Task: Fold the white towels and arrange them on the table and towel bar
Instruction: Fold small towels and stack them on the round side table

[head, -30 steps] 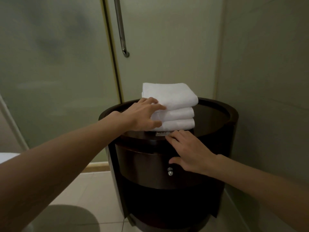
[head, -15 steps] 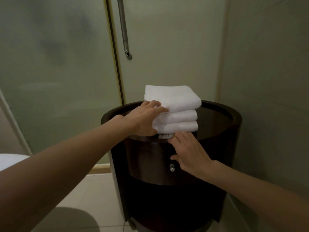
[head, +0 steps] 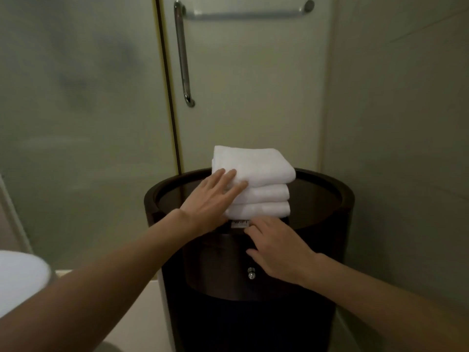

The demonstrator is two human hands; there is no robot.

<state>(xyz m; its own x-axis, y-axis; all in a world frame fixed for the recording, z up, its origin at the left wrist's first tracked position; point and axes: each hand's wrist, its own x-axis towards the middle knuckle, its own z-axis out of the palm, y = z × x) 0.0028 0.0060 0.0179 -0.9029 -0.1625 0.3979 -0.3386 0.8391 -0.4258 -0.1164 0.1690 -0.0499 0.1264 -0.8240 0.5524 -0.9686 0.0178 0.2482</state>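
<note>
The left hand [head: 212, 199] lies flat with straight fingers against the left side of three folded white towels [head: 256, 184] stacked on a round dark table [head: 330, 199]. The right hand [head: 278, 247], fingers relaxed, touches the table's front edge beside a small label [head: 239, 223]. A towel bar [head: 247, 14] hangs on the wall above.

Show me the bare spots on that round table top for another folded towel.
The widest bare patch lies right of the towel stack, out to the right rim of the table. A narrower strip runs between the left hand and the left rim. The front edge is crowded: the right hand and a label sit there. The towel bar is bare.
</note>
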